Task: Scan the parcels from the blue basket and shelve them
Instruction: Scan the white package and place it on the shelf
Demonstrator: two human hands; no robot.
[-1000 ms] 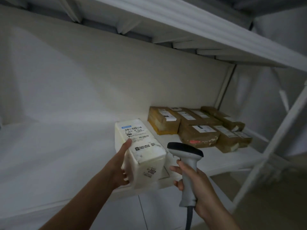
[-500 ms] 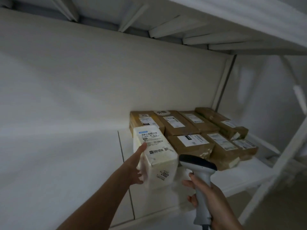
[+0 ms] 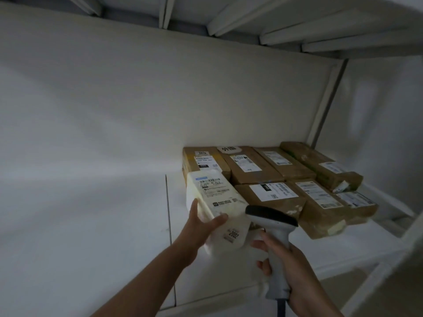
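The brown boxes (image 3: 274, 179) lie in two rows at the back right of the white shelf (image 3: 114, 225), packed side by side, each with a white label facing up. The back-left one reads "3015" and the front-left one carries a black tab marked "060".

Just left of the front row is the white parcel (image 3: 217, 202), lying lengthwise with its far end up against the back-left brown box. Its label (image 3: 212, 188) with barcodes faces up, and "2002" is written on its near end. The left hand (image 3: 201, 225) grips this parcel at its near left corner, with the thumb across the top edge and the fingers up the left side. Whether the parcel's underside rests on the shelf cannot be told.

In front of the boxes, the right hand (image 3: 293, 271) is closed round the handle of the scanner (image 3: 274, 236). The scanner's dark head sits at the parcel's near right corner, and a cable (image 3: 281, 307) hangs from its base. Above the boxes runs the ribbed underside of the upper shelf (image 3: 297, 30).
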